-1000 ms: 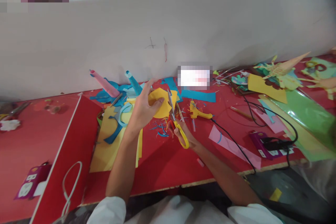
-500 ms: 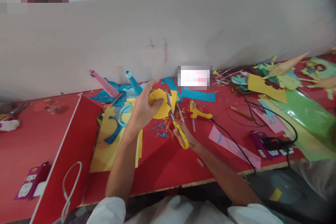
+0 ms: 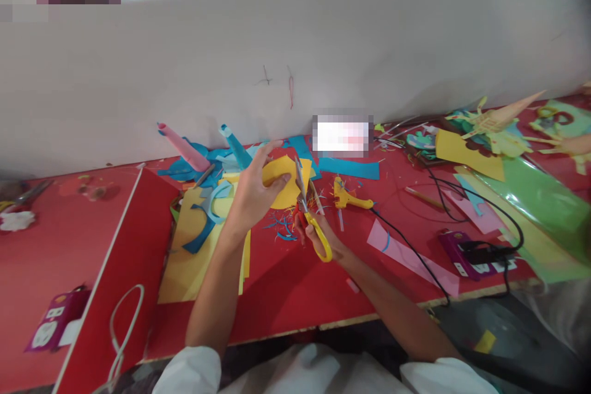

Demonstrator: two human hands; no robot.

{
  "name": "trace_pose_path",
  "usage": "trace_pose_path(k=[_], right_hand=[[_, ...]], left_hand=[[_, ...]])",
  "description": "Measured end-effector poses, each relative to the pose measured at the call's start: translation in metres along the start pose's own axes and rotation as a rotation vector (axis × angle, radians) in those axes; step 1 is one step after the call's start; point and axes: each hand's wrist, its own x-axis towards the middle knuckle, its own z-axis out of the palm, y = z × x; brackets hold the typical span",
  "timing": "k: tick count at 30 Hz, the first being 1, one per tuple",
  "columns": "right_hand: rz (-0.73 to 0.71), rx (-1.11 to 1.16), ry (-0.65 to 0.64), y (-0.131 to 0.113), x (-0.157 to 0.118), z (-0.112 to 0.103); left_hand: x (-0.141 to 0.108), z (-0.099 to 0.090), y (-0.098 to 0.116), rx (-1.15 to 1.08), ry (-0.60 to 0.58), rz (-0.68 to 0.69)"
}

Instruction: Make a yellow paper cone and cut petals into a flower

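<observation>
My left hand [image 3: 255, 192] pinches a yellow paper piece [image 3: 285, 196] between thumb and fingers, above the red table. My right hand [image 3: 318, 235] is closed on scissors [image 3: 318, 237] with yellow and red handles. Their blades point away from me and lie against the right side of the yellow paper. Thin blue and orange paper scraps [image 3: 286, 236] are scattered below my hands. Left of my left forearm is a stack of yellow sheets [image 3: 184, 271] with curved blue cutouts on it.
A yellow glue gun [image 3: 351, 197] with a black cord lies right of the scissors. Pink [image 3: 184, 148] and blue [image 3: 236, 149] paper cones stand by the white partition [image 3: 184, 61]. A purple power box [image 3: 466, 255] sits at the right. Another person's hand [image 3: 572, 146] is at the far right.
The yellow paper has turned and bent slightly in my left hand, and its edge now sits differently against the blades. Both hands have stayed nearly in place.
</observation>
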Motion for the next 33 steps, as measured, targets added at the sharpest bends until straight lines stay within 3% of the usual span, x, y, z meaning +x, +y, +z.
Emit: trace_pose_path(k=[11, 33], right_hand=[[-0.013, 0.027, 0.02, -0.02, 0.002, 0.003], [0.039, 0.064, 0.07, -0.005, 0.004, 0.003]], left_hand=[[0.0, 0.005, 0.002, -0.069, 0.001, -0.025], [0.003, 0.01, 0.0, -0.089, -0.007, 0.009]])
